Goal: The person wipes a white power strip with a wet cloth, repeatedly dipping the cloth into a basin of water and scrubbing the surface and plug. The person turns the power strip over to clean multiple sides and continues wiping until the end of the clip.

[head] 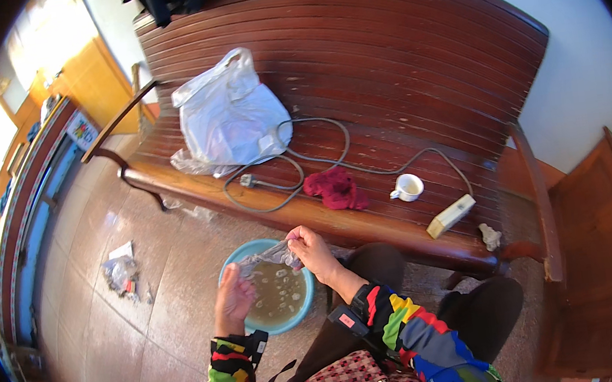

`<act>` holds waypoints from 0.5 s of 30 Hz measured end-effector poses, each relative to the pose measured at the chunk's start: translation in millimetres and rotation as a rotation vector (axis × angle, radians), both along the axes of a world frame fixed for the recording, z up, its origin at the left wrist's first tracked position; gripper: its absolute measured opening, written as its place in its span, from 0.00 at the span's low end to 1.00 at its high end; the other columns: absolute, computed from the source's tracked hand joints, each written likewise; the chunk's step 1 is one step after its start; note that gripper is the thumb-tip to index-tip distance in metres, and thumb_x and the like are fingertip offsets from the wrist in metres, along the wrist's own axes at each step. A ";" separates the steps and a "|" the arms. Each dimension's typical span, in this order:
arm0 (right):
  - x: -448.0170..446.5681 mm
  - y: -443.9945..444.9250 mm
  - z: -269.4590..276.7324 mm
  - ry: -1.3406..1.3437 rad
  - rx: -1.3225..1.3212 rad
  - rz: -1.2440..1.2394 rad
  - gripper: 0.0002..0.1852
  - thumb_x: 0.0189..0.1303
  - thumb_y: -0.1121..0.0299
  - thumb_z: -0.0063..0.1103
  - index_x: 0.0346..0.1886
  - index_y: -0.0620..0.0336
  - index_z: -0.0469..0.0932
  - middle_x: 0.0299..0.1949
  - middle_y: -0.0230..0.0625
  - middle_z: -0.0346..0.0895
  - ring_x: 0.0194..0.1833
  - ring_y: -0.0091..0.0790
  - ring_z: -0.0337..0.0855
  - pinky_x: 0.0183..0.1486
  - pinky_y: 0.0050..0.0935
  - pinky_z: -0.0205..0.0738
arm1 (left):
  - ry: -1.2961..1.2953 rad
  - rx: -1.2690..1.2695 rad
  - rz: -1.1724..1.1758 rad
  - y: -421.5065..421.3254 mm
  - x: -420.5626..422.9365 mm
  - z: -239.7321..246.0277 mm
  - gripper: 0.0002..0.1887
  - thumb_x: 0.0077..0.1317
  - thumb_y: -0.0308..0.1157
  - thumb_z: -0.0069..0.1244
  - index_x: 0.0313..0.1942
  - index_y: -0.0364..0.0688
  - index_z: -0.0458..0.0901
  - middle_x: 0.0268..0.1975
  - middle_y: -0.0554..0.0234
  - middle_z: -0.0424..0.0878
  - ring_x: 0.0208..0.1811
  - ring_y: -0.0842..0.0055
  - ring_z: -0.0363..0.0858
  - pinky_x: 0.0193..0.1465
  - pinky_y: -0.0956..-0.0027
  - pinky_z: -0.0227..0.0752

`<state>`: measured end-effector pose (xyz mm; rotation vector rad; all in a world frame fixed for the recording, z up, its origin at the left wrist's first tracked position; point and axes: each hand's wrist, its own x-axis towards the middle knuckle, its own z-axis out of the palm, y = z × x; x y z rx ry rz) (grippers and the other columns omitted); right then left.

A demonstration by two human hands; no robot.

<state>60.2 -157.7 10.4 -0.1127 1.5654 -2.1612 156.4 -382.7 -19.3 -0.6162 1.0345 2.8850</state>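
Note:
A wet greyish cloth [268, 256] is stretched between my two hands above a light blue plastic basin [311, 298]. Murky water with patches of foam fills part of the basin, which stands on the tiled floor. My left hand [233, 295] grips the cloth's left end at the basin's left side. At its right end, my right hand [312, 251] pinches the cloth between thumb and fingers, near the bench's front edge. A crumpled dark red cloth [334, 189] lies on the wooden bench [350, 84] just beyond my hands.
On the bench are a white plastic bag [232, 114], a grey cable with a plug [248, 181], a white cup [408, 187], a power strip [450, 216] and a crumpled whitish scrap [490, 237]. Litter [122, 273] lies on the floor at left. A wooden cabinet [592, 271] stands at right.

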 end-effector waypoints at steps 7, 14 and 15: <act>-1.4 107.5 43.5 0.281 0.030 -0.083 0.04 0.69 0.76 0.57 0.45 0.61 0.78 0.32 0.21 0.73 0.32 0.16 0.70 0.36 0.19 0.68 | 0.191 0.133 0.123 18.7 -33.7 50.1 0.05 0.73 0.36 0.54 0.45 0.48 0.82 0.42 0.70 0.86 0.46 0.71 0.83 0.57 0.63 0.73; 36.7 176.1 107.2 0.793 0.666 -0.099 0.18 0.66 0.64 0.64 0.55 0.63 0.79 0.46 0.43 0.80 0.51 0.40 0.81 0.56 0.36 0.73 | 0.414 0.076 -0.144 131.3 -60.1 144.3 0.07 0.76 0.34 0.49 0.50 0.46 0.79 0.41 0.66 0.83 0.44 0.74 0.82 0.56 0.59 0.77; 42.2 179.7 113.4 0.918 0.738 -0.191 0.20 0.66 0.62 0.65 0.56 0.63 0.78 0.49 0.46 0.79 0.54 0.44 0.81 0.59 0.39 0.73 | 0.480 0.055 -0.269 151.4 -60.0 155.6 0.07 0.76 0.34 0.49 0.50 0.47 0.78 0.39 0.67 0.82 0.44 0.75 0.82 0.55 0.59 0.78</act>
